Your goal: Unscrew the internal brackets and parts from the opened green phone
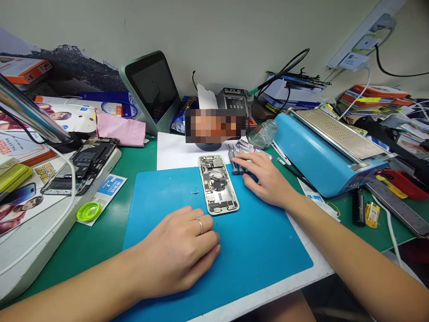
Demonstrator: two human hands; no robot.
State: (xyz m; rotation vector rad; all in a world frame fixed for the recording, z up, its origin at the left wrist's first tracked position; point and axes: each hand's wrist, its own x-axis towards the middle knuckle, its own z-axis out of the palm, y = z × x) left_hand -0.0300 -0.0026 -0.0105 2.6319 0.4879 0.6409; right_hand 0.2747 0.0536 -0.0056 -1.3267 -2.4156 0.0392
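Observation:
An opened phone (218, 185) lies on the blue mat (264, 243), its inner boards and a round coil showing. Near its lower end, my left hand (182, 248) rests on the mat with fingers curled in; nothing shows in it, though the palm side is hidden. To the right of the phone, my right hand (263, 176) has its fingers apart, with the fingertips at a small group of grey screwdrivers (236, 161). No tool is gripped there. Tiny loose bits (195, 192) lie on the mat left of the phone.
A blue machine (301, 152) with a metal top stands at the right. Behind the mat are a glass jar (264, 134) and a soldering station (234, 100). Another opened phone (87, 163) lies at the left beside a green cap (89, 211) and a metal pole (31, 107).

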